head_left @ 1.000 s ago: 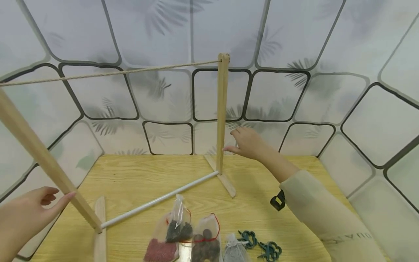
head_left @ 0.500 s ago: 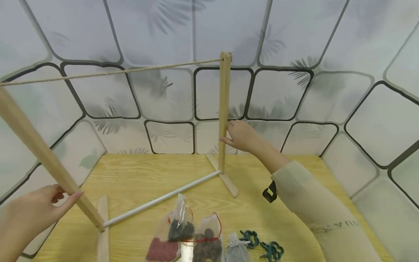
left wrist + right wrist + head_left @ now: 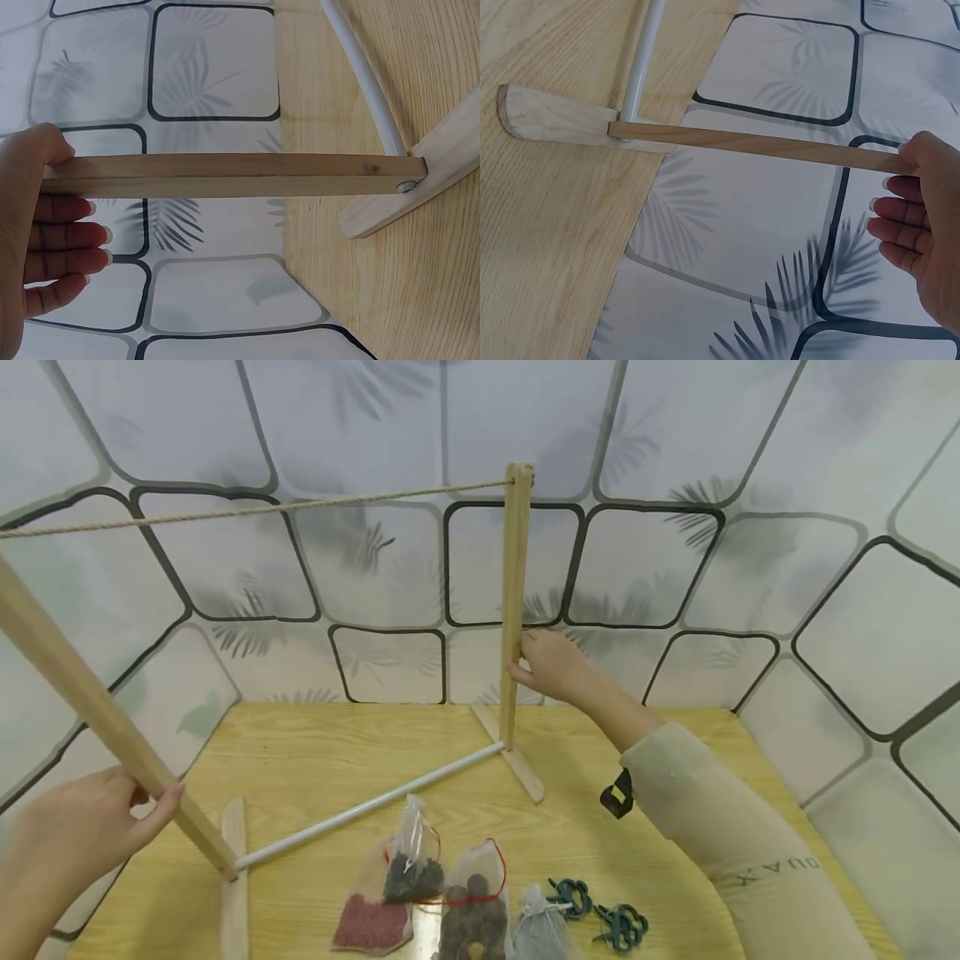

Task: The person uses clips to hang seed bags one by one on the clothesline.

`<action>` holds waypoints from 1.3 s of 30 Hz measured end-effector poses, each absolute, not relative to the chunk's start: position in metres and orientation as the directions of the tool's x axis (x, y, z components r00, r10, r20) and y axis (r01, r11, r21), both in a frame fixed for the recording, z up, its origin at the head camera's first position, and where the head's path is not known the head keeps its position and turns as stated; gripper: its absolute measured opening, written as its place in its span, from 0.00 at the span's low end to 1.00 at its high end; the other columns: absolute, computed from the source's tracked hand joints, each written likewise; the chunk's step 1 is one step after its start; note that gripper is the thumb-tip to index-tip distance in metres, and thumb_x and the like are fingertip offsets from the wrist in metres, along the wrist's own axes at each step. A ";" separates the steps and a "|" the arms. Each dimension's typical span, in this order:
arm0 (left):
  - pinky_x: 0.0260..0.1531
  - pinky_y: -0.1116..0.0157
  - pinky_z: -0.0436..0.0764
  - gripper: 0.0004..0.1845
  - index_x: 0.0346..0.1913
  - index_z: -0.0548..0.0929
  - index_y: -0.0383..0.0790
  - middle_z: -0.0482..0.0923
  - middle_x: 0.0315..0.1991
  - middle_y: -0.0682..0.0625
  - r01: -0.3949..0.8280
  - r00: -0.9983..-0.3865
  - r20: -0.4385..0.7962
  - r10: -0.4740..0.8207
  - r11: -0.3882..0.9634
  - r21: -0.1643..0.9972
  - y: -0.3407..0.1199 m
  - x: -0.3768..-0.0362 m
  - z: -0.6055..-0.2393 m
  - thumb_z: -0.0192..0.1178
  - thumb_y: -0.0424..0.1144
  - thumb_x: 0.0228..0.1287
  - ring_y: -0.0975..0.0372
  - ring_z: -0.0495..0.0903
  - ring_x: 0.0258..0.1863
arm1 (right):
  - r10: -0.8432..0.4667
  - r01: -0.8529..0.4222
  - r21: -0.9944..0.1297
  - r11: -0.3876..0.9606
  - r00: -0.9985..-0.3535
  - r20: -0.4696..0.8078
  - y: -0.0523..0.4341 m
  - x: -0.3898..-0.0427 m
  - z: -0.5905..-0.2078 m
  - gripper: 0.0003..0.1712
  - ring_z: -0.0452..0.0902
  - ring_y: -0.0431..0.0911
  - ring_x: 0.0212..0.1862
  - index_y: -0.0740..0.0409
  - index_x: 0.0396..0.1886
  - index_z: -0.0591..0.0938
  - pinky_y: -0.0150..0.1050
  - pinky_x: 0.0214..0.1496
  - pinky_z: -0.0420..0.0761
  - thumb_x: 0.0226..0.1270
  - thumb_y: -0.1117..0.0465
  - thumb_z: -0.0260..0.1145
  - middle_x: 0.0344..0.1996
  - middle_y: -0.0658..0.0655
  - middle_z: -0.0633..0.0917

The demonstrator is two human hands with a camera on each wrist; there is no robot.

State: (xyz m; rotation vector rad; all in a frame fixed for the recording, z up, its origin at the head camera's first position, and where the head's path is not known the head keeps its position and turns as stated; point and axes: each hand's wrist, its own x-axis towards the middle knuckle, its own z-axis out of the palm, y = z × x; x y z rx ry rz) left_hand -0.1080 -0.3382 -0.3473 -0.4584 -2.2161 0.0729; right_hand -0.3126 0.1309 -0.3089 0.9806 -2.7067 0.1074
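A wooden stand with two posts is on the table. My left hand (image 3: 97, 827) pinches the left post (image 3: 82, 697) between thumb and fingers, partway up. In the left wrist view, the thumb lies along one side of that post (image 3: 225, 174), the fingers on the other. My right hand (image 3: 555, 664) pinches the right post (image 3: 514, 560) at mid-height; the right wrist view shows the same post (image 3: 765, 144) between thumb and fingers. A rope (image 3: 300, 505) spans the tops, and a white rod (image 3: 375, 802) joins the posts near their wooden feet.
In front lie a mesh bag of reddish grains (image 3: 371, 925), a clear bag of dark pieces (image 3: 408, 868), a mesh bag of dark round things (image 3: 472, 914) and a grey drawstring bag (image 3: 536, 931). Two dark green clips (image 3: 622, 928) are beside them. A patterned fabric wall (image 3: 390, 668) surrounds the table.
My right hand has moved from just beside the right post onto it and now holds it. The left fingers have closed in on the left post. The stand has hardly moved.
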 end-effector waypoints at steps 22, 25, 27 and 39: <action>0.05 0.66 0.56 0.37 0.15 0.70 0.40 0.67 0.11 0.52 0.320 -0.626 0.712 0.318 0.938 -0.137 -0.318 -0.128 -0.352 0.28 0.66 0.66 0.65 0.57 0.07 | -0.545 -0.590 -0.027 0.807 -0.760 0.354 0.169 -0.300 -0.318 0.15 0.75 0.52 0.29 0.66 0.33 0.78 0.44 0.31 0.77 0.64 0.56 0.63 0.28 0.60 0.80; 0.05 0.66 0.56 0.39 0.15 0.70 0.40 0.67 0.09 0.53 0.308 -0.643 0.700 0.311 0.942 -0.136 -0.316 -0.130 -0.351 0.26 0.67 0.65 0.65 0.57 0.07 | -0.554 -0.599 0.011 0.801 -0.734 0.394 0.173 -0.298 -0.319 0.14 0.75 0.51 0.26 0.65 0.31 0.78 0.43 0.28 0.76 0.62 0.56 0.64 0.25 0.59 0.80; 0.05 0.66 0.56 0.39 0.15 0.70 0.40 0.66 0.09 0.52 0.302 -0.652 0.691 0.312 0.943 -0.141 -0.313 -0.131 -0.350 0.25 0.67 0.65 0.64 0.57 0.06 | -0.559 -0.604 0.034 0.796 -0.714 0.421 0.176 -0.296 -0.320 0.13 0.74 0.50 0.25 0.64 0.30 0.78 0.42 0.26 0.76 0.61 0.56 0.64 0.24 0.58 0.79; 0.08 0.65 0.60 0.29 0.16 0.68 0.39 0.63 0.12 0.54 0.334 -0.751 0.572 0.331 0.937 -0.104 -0.303 -0.139 -0.348 0.41 0.56 0.69 0.63 0.59 0.09 | -0.487 -0.549 0.022 0.836 -0.722 0.491 0.191 -0.281 -0.325 0.13 0.72 0.53 0.25 0.65 0.24 0.78 0.44 0.27 0.74 0.60 0.58 0.62 0.21 0.59 0.78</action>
